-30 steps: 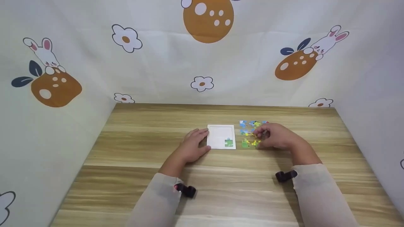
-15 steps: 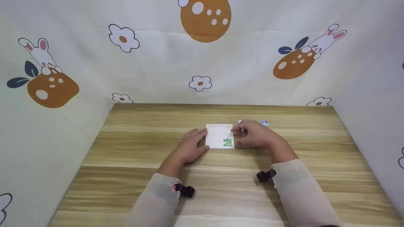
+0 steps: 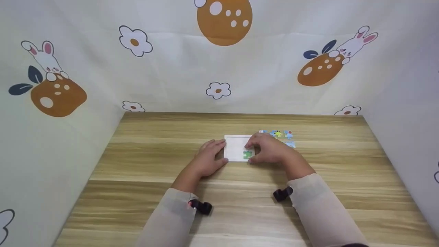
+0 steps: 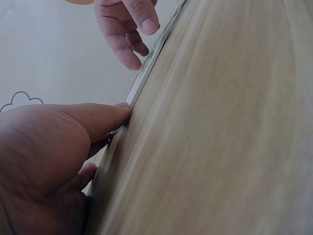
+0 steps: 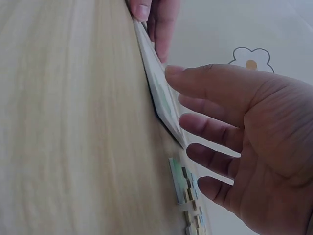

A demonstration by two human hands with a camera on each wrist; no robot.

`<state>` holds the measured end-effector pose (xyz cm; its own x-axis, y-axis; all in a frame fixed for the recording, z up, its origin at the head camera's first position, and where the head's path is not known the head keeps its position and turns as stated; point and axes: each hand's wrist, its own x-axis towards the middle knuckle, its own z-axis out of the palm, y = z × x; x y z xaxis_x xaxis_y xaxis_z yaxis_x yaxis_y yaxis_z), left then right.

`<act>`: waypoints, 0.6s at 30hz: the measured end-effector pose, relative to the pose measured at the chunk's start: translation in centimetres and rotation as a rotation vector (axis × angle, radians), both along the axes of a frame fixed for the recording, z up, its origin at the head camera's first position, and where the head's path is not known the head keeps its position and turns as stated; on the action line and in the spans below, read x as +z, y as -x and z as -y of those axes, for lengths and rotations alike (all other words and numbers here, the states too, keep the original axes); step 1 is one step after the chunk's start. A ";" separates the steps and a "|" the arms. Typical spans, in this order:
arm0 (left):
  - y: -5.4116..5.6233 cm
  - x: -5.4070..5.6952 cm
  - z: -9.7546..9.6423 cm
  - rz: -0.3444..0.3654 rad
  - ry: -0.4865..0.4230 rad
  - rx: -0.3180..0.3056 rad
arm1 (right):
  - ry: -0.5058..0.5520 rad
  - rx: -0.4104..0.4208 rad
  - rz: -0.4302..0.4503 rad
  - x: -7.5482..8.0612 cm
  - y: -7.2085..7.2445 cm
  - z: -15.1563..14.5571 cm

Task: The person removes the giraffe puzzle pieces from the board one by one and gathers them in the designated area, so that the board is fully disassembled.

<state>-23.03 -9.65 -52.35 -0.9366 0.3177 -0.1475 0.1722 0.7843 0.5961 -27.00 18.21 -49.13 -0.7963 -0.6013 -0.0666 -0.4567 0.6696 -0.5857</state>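
A white square puzzle tray (image 3: 235,145) lies on the table with one green puzzle piece (image 3: 247,155) in its lower right corner. My left hand (image 3: 207,159) rests at the tray's left side, thumb near the bottom left corner and fingertips on the left edge. In the left wrist view its thumb (image 4: 100,120) touches the rim. My right hand (image 3: 271,149) is over the tray's right edge, with thumb and fingertips around the green piece. Thumb and fingers stand apart in the right wrist view, with nothing visible between them; whether they touch the piece cannot be told.
Several loose puzzle pieces (image 3: 289,134) in blue, yellow and green lie right of the tray, partly hidden by my right hand. The wood-grain table (image 3: 240,199) ends at a patterned cloth (image 3: 171,75) behind and at both sides.
My right hand has moved left from the loose pieces to the tray's right side, uncovering some of them. My left hand stays at the tray's left edge.
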 end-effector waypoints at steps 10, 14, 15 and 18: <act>-0.1 0.2 0.1 -0.014 -0.016 -0.015 | -0.057 -0.024 0.002 0.0 -0.3 0.2; -0.2 0.2 0.3 -0.031 -0.036 -0.040 | -0.060 -0.034 0.000 -0.1 -0.4 0.3; -0.2 0.1 0.3 -0.035 -0.039 -0.044 | -0.061 -0.038 0.001 -0.1 -0.4 0.3; -0.2 0.1 0.3 -0.037 -0.035 -0.046 | -0.059 -0.048 0.002 -0.1 -0.5 0.5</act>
<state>-22.83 -9.99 -52.28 -0.9256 0.3647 -0.1013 0.2297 0.7539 0.6155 -26.48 17.70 -49.19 -0.8239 -0.5574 -0.1024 -0.4221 0.7242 -0.5454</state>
